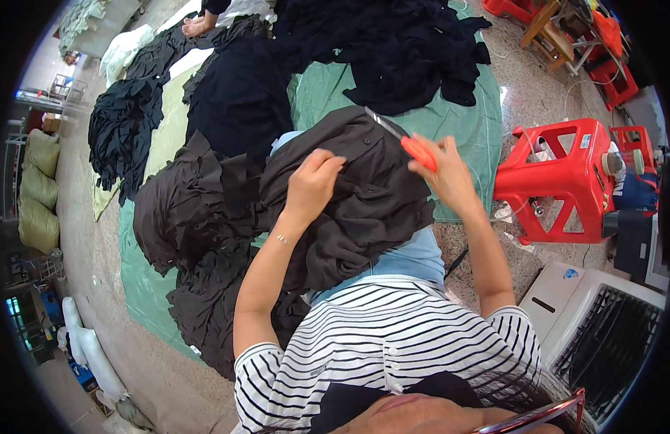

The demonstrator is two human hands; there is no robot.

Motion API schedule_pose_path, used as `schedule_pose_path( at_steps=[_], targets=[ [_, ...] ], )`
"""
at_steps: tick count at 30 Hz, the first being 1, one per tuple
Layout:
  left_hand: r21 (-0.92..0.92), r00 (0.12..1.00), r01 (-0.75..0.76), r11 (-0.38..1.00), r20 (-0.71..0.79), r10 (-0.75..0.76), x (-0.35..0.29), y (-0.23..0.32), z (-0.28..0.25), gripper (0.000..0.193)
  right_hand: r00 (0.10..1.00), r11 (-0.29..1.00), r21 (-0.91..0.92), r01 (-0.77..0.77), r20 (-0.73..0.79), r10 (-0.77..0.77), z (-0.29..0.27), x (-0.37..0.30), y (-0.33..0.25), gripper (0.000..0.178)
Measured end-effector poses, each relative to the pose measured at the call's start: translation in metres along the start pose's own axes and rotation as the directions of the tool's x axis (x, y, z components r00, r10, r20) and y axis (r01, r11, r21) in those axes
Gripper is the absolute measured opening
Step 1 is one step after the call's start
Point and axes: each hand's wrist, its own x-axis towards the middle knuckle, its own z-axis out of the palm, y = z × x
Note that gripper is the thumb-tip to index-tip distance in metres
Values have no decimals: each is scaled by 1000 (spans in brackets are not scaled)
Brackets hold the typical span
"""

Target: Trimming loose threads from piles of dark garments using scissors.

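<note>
A dark brown garment (328, 242) with small dark buttons lies bunched across my lap, over light blue trousers. My right hand (447, 170) is closed round the orange-red handles of a pair of scissors (420, 153). The scissors' metal blades point up and left, over the garment's far part. Above the garment's left side, my left hand (317, 177) is closed with its fingers pinched together. What they hold, if anything, is too small to make out. On my left sits a heap of similar dark brown garments (190, 202), against the one on my lap.
Green sheeting (150, 282) covers the floor under several piles of clothes. Black clothes (407, 50) lie ahead, navy ones (241, 94) further left. At right stand a red plastic stool (559, 170) and a white air cooler (559, 296). Another person's bare foot (197, 27) shows far off.
</note>
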Motion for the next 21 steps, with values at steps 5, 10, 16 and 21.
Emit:
schedule_pose_path(
  at_steps=[5,10,16,21],
  targets=[
    [-100,968,229,968,127,-216,2,-27,20,16,996,998,40,-45,83,42,-2,-66,-28,42],
    [-116,971,239,964,53,-234,7,-27,25,10,999,1000,-22,8,51,-7,6,-80,-44,36],
    [-82,956,292,953,19,-292,4,-34,30,11,999,993,-117,4,52,2,13,-71,-50,39],
    [-52,957,287,956,53,-285,5,-32,32,15,999,993,-115,-18,32,21,11,-72,-46,39]
  ],
)
